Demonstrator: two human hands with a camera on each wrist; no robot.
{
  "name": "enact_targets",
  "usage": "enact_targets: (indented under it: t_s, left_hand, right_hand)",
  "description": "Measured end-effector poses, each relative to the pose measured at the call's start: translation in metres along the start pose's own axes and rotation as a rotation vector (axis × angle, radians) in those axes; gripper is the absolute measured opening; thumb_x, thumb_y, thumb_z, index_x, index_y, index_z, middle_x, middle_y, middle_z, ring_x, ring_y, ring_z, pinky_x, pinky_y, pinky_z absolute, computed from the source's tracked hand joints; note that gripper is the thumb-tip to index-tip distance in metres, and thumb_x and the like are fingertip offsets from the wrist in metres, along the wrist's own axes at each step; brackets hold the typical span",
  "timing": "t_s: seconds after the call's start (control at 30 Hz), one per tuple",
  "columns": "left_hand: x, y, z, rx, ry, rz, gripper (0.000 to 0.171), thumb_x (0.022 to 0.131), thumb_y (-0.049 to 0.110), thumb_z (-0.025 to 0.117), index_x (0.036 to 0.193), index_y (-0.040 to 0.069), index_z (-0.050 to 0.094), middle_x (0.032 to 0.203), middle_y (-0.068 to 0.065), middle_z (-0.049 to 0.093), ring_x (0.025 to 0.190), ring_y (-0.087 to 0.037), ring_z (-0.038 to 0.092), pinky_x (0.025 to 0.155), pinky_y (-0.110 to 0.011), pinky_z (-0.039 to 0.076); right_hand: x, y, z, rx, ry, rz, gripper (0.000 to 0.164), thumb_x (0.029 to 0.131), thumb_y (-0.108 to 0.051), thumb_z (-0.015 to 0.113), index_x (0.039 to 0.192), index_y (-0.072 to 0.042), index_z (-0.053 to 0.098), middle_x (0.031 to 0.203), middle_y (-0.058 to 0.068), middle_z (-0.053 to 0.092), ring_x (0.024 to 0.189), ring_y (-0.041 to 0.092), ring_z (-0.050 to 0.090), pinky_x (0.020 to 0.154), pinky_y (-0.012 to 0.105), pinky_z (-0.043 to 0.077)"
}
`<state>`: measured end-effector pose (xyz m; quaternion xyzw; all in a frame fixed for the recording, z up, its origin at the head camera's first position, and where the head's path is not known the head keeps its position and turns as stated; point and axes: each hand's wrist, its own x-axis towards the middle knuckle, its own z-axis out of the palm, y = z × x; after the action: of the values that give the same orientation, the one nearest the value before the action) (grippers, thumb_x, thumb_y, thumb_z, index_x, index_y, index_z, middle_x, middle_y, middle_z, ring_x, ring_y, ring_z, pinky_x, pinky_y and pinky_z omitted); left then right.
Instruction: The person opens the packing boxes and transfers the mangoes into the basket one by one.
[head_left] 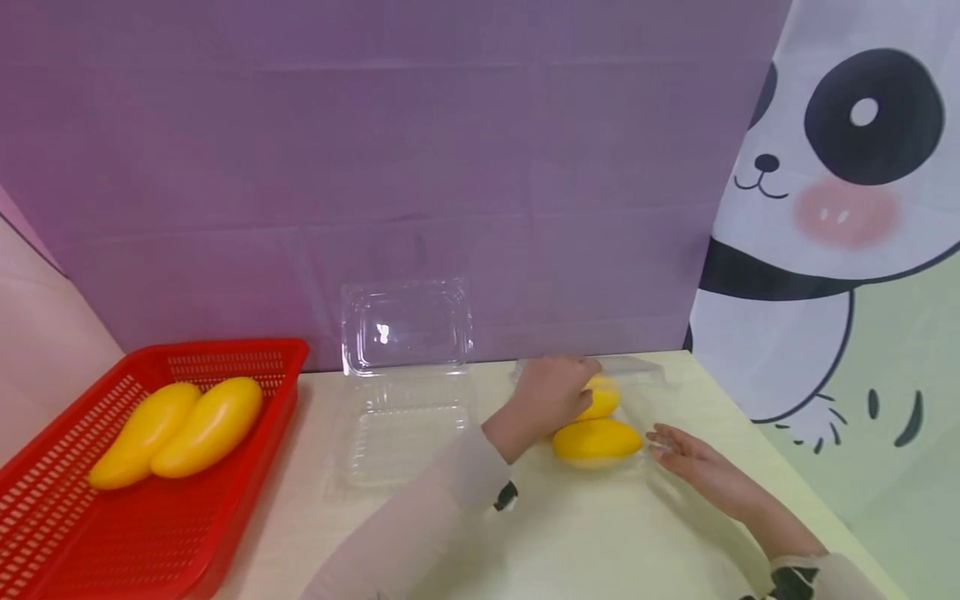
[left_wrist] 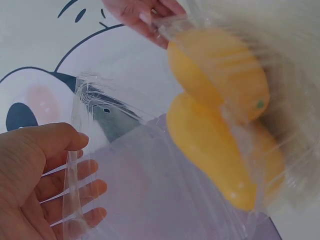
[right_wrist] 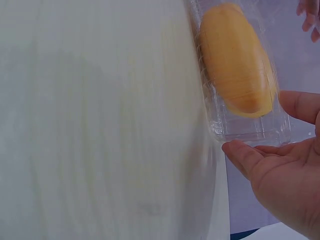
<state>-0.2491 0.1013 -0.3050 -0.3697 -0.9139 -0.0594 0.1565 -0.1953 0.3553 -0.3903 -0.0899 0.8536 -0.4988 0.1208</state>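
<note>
Right of the centre of the head view, two yellow mangoes (head_left: 597,442) lie side by side in a clear plastic box (right_wrist: 245,136) on the pale table (head_left: 585,533). The left hand (head_left: 546,402) is at the box's left side, partly covering the rear mango from view; the left wrist view shows its thumb and fingers clamped on the edge of the raised clear lid (left_wrist: 145,185). The right hand (head_left: 705,473) is at the box's right end, thumb and fingers apart, the fingertips at the corner of the box in the right wrist view.

Near the middle of the head view stands another clear box (head_left: 408,450), its lid raised against the purple cloth (head_left: 420,133). At the lower left, a red basket (head_left: 243,492) holds two more mangoes (head_left: 206,429), touching each other. A cartoon panda (head_left: 780,342) fills the right side of the frame.
</note>
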Motion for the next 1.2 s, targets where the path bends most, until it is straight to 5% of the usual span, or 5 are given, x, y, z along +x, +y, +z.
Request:
enact_targets:
  t_s: [0.3,0.43,0.63,0.9,1.2]
  left_hand:
    - [0.008,-0.015,-0.011,0.076,0.232,0.073,0.014,0.091,0.015,0.058,0.1,0.016,0.069,0.07,0.006,0.061,0.052,-0.008,0.039,0.044,-0.014,0.031]
    - [0.013,-0.021,-0.01,0.156,0.319,0.094,0.017,0.091,0.012,0.057,0.1,0.016,0.071,0.081,0.005,0.068,0.057,-0.007,0.05,0.048,-0.013,0.039]
    - [0.022,-0.031,-0.008,0.275,0.376,0.075,0.018,0.093,0.015,0.058,0.105,0.015,0.071,0.101,0.003,0.07,0.086,-0.01,0.065,0.072,-0.019,0.053]
    - [0.034,-0.043,-0.013,0.335,0.32,-0.002,0.022,0.092,0.021,0.055,0.108,0.015,0.069,0.105,0.002,0.069,0.091,-0.013,0.063,0.071,-0.022,0.052]
    - [0.043,-0.045,-0.019,0.21,0.046,-0.178,0.052,0.092,0.038,0.055,0.138,0.017,0.046,0.135,-0.005,0.053,0.122,-0.023,0.047,0.101,-0.042,0.039]
  right_hand:
    - [-0.002,0.001,-0.002,-0.012,-0.001,-0.008,0.065,0.101,-0.023,0.041,0.144,0.014,0.009,0.147,0.037,0.016,0.134,0.05,0.022,0.105,0.057,0.028]
    - [-0.003,0.001,-0.002,-0.028,0.01,-0.01,0.065,0.101,-0.023,0.042,0.144,0.013,0.01,0.146,0.037,0.018,0.133,0.05,0.023,0.105,0.057,0.029]
    - [-0.002,0.001,-0.001,-0.015,0.004,0.004,0.066,0.1,-0.024,0.043,0.144,0.013,0.009,0.147,0.036,0.017,0.134,0.05,0.022,0.105,0.058,0.028]
    - [-0.002,-0.001,0.0,-0.031,0.015,0.037,0.068,0.1,-0.027,0.044,0.144,0.012,0.01,0.147,0.035,0.018,0.134,0.049,0.023,0.106,0.058,0.027]
    - [-0.003,-0.002,-0.001,-0.016,0.008,0.059,0.069,0.1,-0.028,0.044,0.145,0.012,0.009,0.148,0.034,0.016,0.135,0.048,0.02,0.107,0.059,0.025]
